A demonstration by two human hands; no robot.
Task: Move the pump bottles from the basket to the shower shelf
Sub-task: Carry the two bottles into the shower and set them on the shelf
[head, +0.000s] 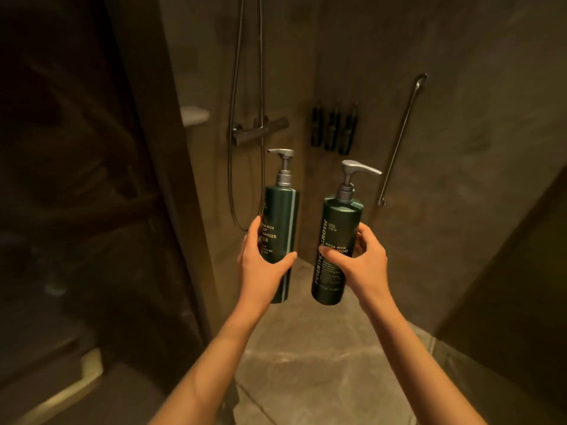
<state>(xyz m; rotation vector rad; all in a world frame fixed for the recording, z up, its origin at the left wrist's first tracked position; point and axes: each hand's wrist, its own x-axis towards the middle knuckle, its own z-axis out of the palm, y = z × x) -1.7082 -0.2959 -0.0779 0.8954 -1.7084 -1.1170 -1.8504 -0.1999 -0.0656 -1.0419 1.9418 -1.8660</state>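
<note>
My left hand (pixel 264 259) wraps body cleanser bottle (pixel 280 228), right hand (pixel 362 259) wraps shampoo bottle (pixel 336 240); both gripped at mid-body. Bottles upright, pumps up, apart from each other, probably so nothing leaks or knocks. Both carried in air over shower floor (pixel 306 348); basket out of view. Beyond: mixer bar (pixel 260 130), three dark wall bottles (pixel 334 127), contents unreadable. Shelf not clearly identifiable.

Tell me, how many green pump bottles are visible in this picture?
2. The body cleanser bottle is held in the left hand; the shampoo bottle is held in the right hand. Both are upright, apart, above the shower floor. Others may be out of view.
</note>
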